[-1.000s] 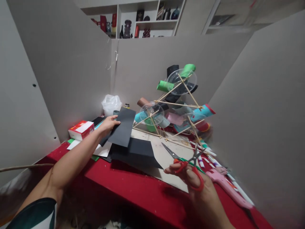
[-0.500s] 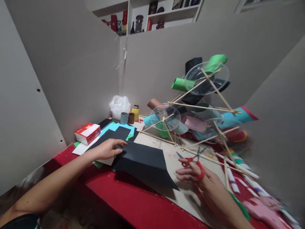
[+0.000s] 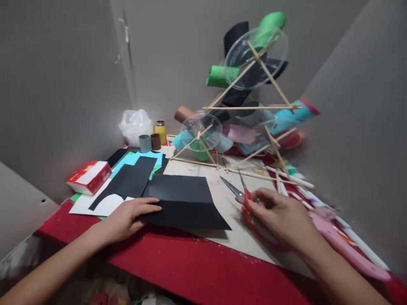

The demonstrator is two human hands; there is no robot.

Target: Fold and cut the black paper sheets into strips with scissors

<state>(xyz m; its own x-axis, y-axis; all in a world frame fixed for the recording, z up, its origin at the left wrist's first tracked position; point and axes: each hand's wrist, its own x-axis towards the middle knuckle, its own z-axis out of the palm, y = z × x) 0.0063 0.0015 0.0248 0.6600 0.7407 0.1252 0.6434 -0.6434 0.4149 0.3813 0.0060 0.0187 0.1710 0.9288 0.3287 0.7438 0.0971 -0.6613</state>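
Note:
My left hand [image 3: 133, 214] lies at the left end of a black paper sheet [image 3: 184, 188], its outstretched fingers resting on top; its thumb is hard to make out. The sheet has a crease across it, and its near part juts out over the red table edge. To the right of the sheet, my right hand [image 3: 270, 214] holds red-handled scissors [image 3: 238, 192] with the blades spread apart, pointing up and left. A gap separates the blades from the paper.
More black paper [image 3: 132, 178], blue paper [image 3: 129, 161] and a tissue pack [image 3: 90, 177] lie left. Behind stand a white plastic bag [image 3: 136, 127], a yellow jar [image 3: 160, 133] and a stick frame [image 3: 251, 108] with clear discs and paper tubes. A pink glue gun [image 3: 343, 243] lies right.
My left hand has come down onto the black sheet's left end. The scissors have turned in my right hand, blades now toward the upper left. The view has tilted down.

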